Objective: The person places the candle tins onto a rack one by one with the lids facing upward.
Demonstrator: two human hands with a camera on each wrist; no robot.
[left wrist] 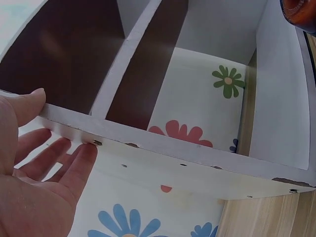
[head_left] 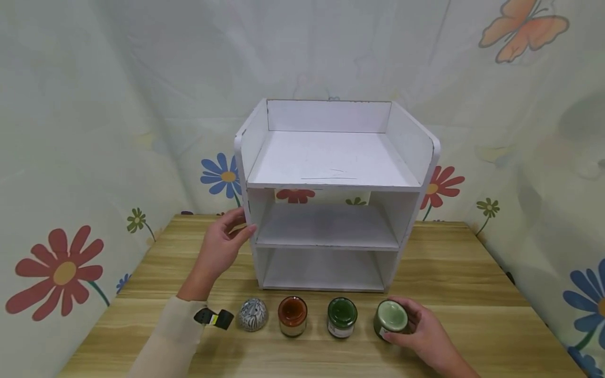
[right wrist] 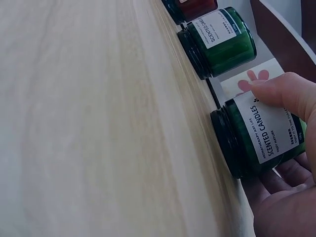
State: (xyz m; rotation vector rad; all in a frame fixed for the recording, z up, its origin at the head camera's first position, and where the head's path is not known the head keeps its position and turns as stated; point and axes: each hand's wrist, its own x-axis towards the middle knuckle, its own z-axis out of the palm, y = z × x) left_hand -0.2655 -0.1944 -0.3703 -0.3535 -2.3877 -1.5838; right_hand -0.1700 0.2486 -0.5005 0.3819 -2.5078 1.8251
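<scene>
My left hand (head_left: pixel 219 247) grips the left side panel of the white shelf unit (head_left: pixel 331 157), thumb at the front edge and fingers along the outer face. At the shelf's front right, my right hand (head_left: pixel 423 333) holds a pale green scented candle jar (head_left: pixel 392 315) between thumb and fingers. Its white label (right wrist: pixel 266 128) faces the right wrist camera, and its dark lid (right wrist: pixel 227 143) points down at the table. To the left stand a dark green scented candle jar (head_left: pixel 342 313), an orange-brown jar (head_left: pixel 292 315) and a round, black-and-white patterned object (head_left: pixel 252 315).
The wood-grain table (head_left: pixel 472 315) carries everything. Below its top tray the shelf has two compartments, the upper one (head_left: pixel 326 226) partly open at the back. A pale curtain (head_left: pixel 142 105) with flower prints hangs behind and on both sides.
</scene>
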